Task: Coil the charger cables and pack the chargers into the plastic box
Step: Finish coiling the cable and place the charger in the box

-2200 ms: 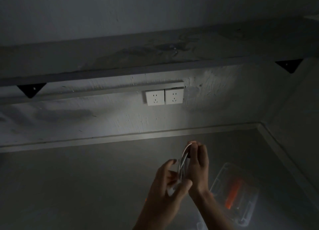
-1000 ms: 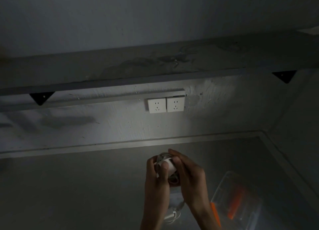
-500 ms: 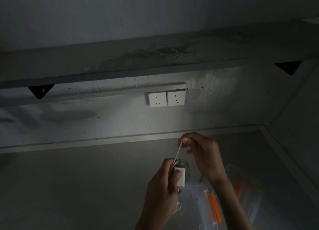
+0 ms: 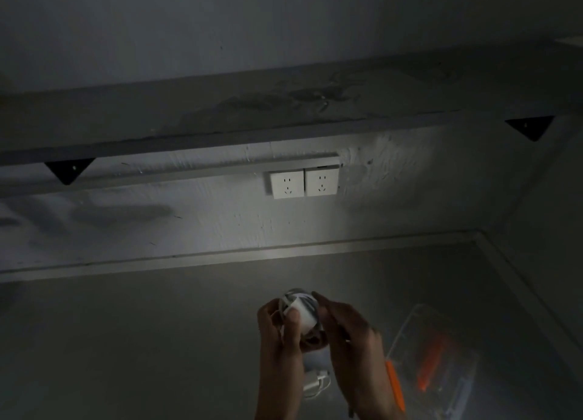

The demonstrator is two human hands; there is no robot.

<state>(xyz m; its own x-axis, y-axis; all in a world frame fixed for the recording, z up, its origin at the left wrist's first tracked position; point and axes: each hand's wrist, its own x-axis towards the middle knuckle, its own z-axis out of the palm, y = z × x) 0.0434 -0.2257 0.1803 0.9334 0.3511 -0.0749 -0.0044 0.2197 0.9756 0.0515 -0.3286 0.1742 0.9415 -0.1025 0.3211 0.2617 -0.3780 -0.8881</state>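
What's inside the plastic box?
Inside the plastic box only a blurry orange item shows; too dim for more. The right hand, holding the coiled charger, hides its left part.

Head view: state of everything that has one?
charger: held between both hands, cable wound round it
left hand: grips the charger
right hand: curled round the cable
plastic box: on the desk, open or closed unclear
second charger: lying on the desk, outside the plastic box
wall sockets: both empty
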